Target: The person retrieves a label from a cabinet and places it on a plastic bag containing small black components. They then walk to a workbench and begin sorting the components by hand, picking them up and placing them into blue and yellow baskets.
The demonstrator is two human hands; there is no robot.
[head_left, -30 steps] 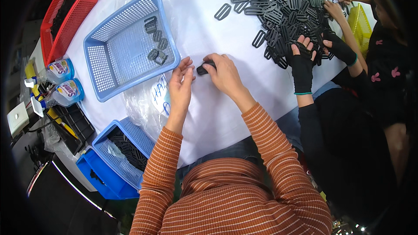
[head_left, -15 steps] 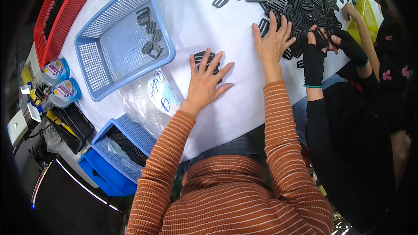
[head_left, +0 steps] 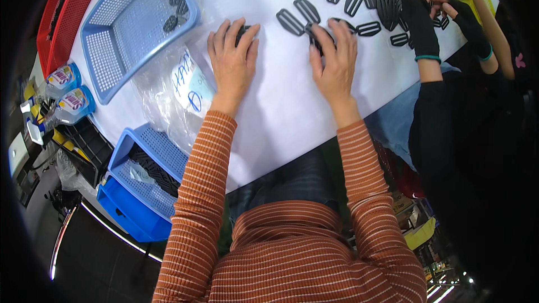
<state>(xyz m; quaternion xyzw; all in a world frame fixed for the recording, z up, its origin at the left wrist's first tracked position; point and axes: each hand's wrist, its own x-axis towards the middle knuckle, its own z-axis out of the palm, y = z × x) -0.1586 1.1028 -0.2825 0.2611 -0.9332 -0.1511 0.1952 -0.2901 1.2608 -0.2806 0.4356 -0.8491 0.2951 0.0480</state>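
My left hand (head_left: 231, 59) is bent over a few black strap slides (head_left: 242, 33) on the white table, which show between its index finger and thumb. My right hand (head_left: 336, 64) lies palm down to the right, its fingers apart and slightly blurred. A dark slide shows beneath its index finger and thumb. Two loose slides (head_left: 290, 22) fan out just beyond those fingertips, and a single slide (head_left: 369, 28) lies to the right. The big heap of black slides (head_left: 387, 0) is at the far right.
A light blue basket (head_left: 115, 73) with several dark pieces stands at the left, beside a red basket (head_left: 62, 28). Clear plastic bags (head_left: 163, 101) lie near my left forearm. Spray bottles (head_left: 73, 104) and smaller blue bins (head_left: 135, 207) are lower left. A co-worker's black-sleeved hands (head_left: 421, 22) work at the heap.
My right hand has come back from the heap toward my left, and slides now lie around its fingertips. The fingers of my left hand have drawn together. The whole view has shifted.
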